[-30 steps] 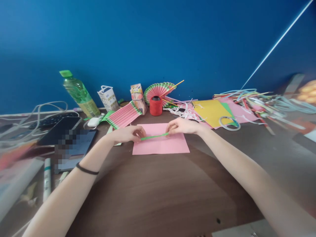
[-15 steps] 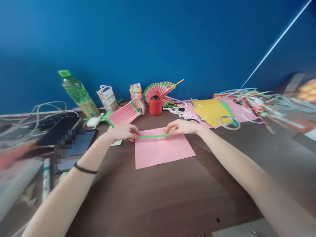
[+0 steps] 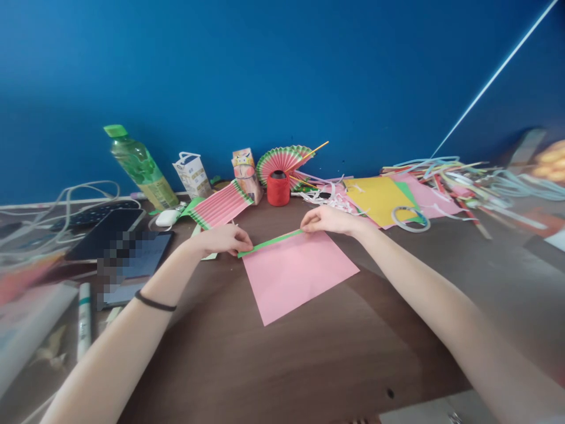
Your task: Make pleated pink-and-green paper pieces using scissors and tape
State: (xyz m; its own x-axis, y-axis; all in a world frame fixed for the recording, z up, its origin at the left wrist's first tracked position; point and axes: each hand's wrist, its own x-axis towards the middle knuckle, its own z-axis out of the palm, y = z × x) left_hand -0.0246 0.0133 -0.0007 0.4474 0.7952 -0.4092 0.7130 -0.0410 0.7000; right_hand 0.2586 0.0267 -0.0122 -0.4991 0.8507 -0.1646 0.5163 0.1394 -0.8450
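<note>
A pink sheet of paper point(image 3: 300, 274) lies slanted on the dark table, with a narrow green paper strip point(image 3: 278, 239) along its far edge. My left hand point(image 3: 227, 238) pinches the strip's left end at the sheet's far left corner. At the other end, the fingers of my right hand point(image 3: 322, 220) are closed on the strip and the paper edge. Whether the strip is stuck to the sheet cannot be told. Just behind my left hand is a pleated pink and green paper point(image 3: 223, 205).
Toward the wall stand a green bottle point(image 3: 143, 168), a white carton point(image 3: 193, 175), a red thread spool point(image 3: 278, 189) and a pleated fan point(image 3: 282, 162). Right of them lie yellow paper point(image 3: 379, 199), a tape roll point(image 3: 410, 219) and loose strips point(image 3: 468, 182). A marker point(image 3: 83, 321) rests at left.
The pink sheet has turned, its near left corner swinging toward me. The green strip now lies along its far edge, slanting up to the right. My right hand has moved slightly away and right.
</note>
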